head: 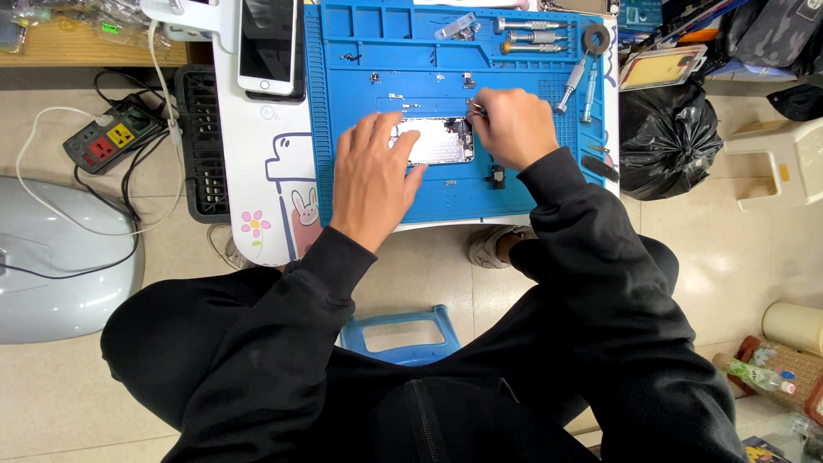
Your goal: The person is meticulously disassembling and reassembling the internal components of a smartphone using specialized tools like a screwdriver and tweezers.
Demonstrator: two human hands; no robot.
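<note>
Sleeves of a dark sweatshirt run up from the near edge to both hands over a blue work mat [514,184] on the small desk [257,171]. Left hand [370,176] lies flat, fingers spread, pressing the near-left part of an opened phone body [439,141] that sits in the middle of the mat. Right hand [512,127] is curled at the phone's right end, fingers pinched on a thin metal tool [474,106], seemingly tweezers, whose tip meets the phone's far-right corner. Loose small parts [495,177] lie just beside that hand; a slip of the tool, or a nudge from the wrist, could probably scatter them or scratch the exposed insides. Farther off, screwdrivers [570,81] rest in the mat's far-right trays, and a white phone [267,45] lies face up at the far left.
</note>
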